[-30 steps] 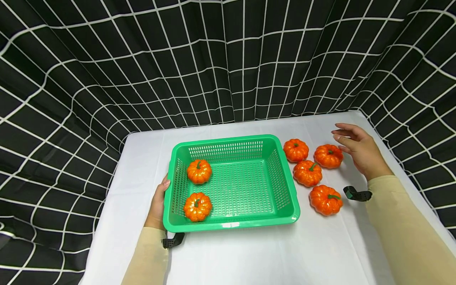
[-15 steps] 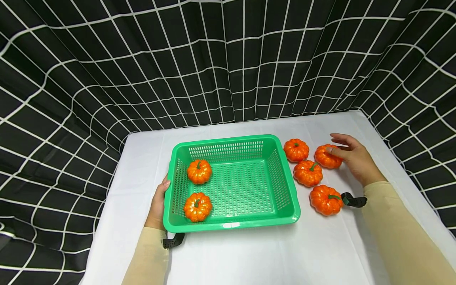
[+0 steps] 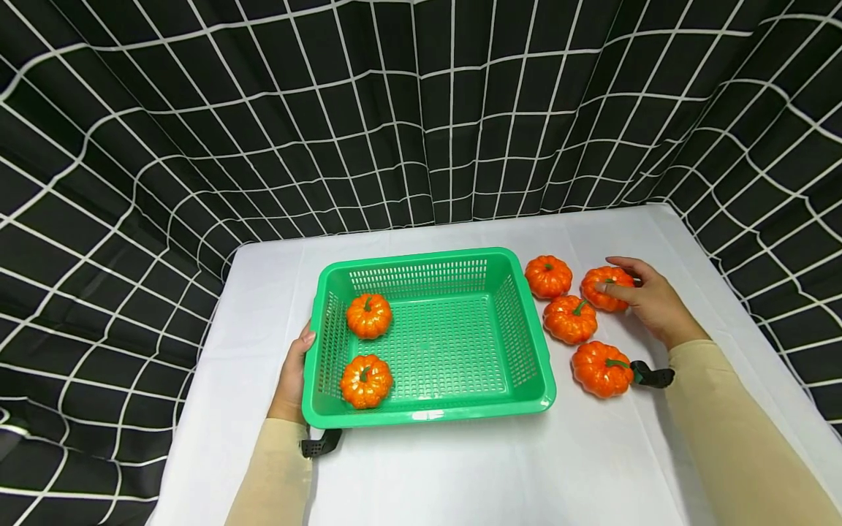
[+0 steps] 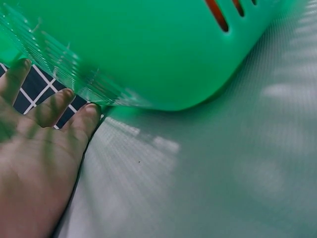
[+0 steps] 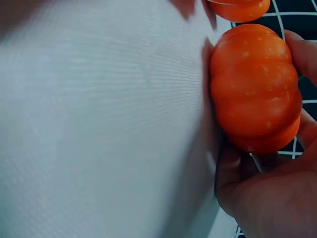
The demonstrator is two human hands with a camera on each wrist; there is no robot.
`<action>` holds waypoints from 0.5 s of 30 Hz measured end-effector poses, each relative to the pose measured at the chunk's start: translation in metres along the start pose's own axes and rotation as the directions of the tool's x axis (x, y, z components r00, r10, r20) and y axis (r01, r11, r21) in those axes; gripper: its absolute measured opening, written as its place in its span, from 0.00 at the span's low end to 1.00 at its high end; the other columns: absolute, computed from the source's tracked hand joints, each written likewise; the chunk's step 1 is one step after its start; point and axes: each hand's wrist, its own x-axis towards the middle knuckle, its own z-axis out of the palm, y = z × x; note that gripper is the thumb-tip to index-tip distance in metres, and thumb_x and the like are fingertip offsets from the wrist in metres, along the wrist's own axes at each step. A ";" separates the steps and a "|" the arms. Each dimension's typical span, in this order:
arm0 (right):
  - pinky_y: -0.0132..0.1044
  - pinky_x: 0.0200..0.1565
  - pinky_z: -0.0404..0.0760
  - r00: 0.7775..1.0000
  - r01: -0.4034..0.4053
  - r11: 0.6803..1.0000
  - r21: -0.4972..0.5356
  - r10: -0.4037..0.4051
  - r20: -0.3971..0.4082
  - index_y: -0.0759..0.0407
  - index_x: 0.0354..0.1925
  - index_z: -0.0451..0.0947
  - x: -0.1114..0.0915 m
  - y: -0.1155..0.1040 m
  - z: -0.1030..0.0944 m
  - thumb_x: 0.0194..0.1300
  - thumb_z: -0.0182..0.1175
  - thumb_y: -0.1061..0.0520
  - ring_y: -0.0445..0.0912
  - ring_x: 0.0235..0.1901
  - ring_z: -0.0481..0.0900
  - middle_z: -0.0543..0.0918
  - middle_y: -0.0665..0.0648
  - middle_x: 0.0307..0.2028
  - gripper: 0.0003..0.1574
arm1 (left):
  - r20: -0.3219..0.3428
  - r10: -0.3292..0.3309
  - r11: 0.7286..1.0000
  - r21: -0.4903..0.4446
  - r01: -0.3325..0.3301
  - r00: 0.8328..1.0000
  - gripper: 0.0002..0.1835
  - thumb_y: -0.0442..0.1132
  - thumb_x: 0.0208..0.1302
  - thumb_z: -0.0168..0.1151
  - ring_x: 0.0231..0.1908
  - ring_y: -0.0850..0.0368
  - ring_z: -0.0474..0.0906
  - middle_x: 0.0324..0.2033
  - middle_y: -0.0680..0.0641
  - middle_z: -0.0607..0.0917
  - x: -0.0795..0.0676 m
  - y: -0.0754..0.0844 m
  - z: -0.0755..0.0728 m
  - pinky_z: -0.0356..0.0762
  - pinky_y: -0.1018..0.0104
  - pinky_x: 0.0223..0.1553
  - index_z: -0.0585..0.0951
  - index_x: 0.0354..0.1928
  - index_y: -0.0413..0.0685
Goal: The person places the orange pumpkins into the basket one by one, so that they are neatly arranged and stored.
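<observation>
On the table stands a green plastic basket [image 3: 434, 418] with two small orange pumpkins inside, one at the back left [image 3: 368, 316] and one at the front left [image 3: 366, 382]. My left hand [image 3: 287, 380] lies against the basket's left side; in the left wrist view its fairly straight fingers [image 4: 52, 106] touch the outer wall under the rim. At the right, my right hand [image 3: 654, 303] holds an orange pumpkin [image 3: 605, 281] on the cloth, thumb across its near side and fingers behind it. The right wrist view has that pumpkin [image 5: 255, 89] large between the fingers.
Three more orange pumpkins lie right of the basket: back [image 3: 549, 277], middle [image 3: 570, 320] and front [image 3: 601, 370]. The front one is close to the right wrist's black camera [image 3: 651, 375]. A white cloth [image 3: 447, 475] covers the table; a black grid curtain [image 3: 421, 131] hangs behind and beside it.
My right hand has come down and leftward from above and beside the back right pumpkin, and its thumb and fingers have closed round it. The left hand and basket have stayed put.
</observation>
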 end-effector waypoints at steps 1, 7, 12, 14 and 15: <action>0.34 0.48 0.74 1.000 0.001 1.000 0.001 -0.001 -0.003 0.58 0.85 0.59 0.000 0.001 0.000 0.78 0.68 0.43 0.55 0.62 0.63 0.65 0.64 0.73 0.50 | -0.001 -0.002 1.000 0.000 0.002 1.000 0.40 0.52 0.78 0.35 0.80 0.46 0.51 0.86 0.51 0.53 0.000 0.000 0.000 0.51 0.45 0.76 0.46 0.90 0.63; 0.38 0.52 0.70 1.000 -0.004 0.999 -0.032 0.003 -0.027 0.56 0.83 0.63 0.001 0.003 0.001 0.77 0.68 0.37 0.56 0.65 0.63 0.67 0.63 0.73 0.50 | -0.012 -0.010 1.000 0.003 0.010 1.000 0.40 0.51 0.78 0.34 0.80 0.46 0.53 0.86 0.49 0.52 -0.002 0.006 0.005 0.55 0.48 0.75 0.45 0.90 0.60; 0.35 0.49 0.71 0.999 0.026 0.999 -0.028 -0.027 -0.041 0.58 0.82 0.64 0.001 0.005 -0.002 0.78 0.68 0.40 0.55 0.63 0.64 0.67 0.63 0.73 0.48 | -0.008 -0.004 1.000 -0.009 0.004 1.000 0.40 0.50 0.79 0.32 0.78 0.46 0.53 0.86 0.45 0.51 0.002 0.003 0.003 0.59 0.55 0.73 0.44 0.90 0.59; 0.33 0.49 0.71 0.998 0.033 0.999 -0.022 -0.035 -0.050 0.57 0.82 0.65 0.000 0.005 -0.003 0.78 0.68 0.41 0.53 0.62 0.65 0.68 0.61 0.72 0.46 | 0.017 0.020 1.000 -0.014 -0.020 1.000 0.41 0.49 0.79 0.36 0.78 0.46 0.55 0.86 0.41 0.51 0.006 -0.002 -0.004 0.58 0.57 0.74 0.44 0.90 0.54; 0.33 0.48 0.71 0.998 0.034 0.999 -0.019 -0.035 -0.054 0.57 0.82 0.65 0.000 0.005 -0.004 0.78 0.68 0.41 0.53 0.61 0.65 0.68 0.61 0.72 0.46 | 0.045 0.041 0.999 -0.019 -0.040 0.998 0.42 0.51 0.78 0.39 0.78 0.45 0.55 0.85 0.40 0.51 0.012 -0.010 -0.014 0.57 0.57 0.74 0.44 0.90 0.53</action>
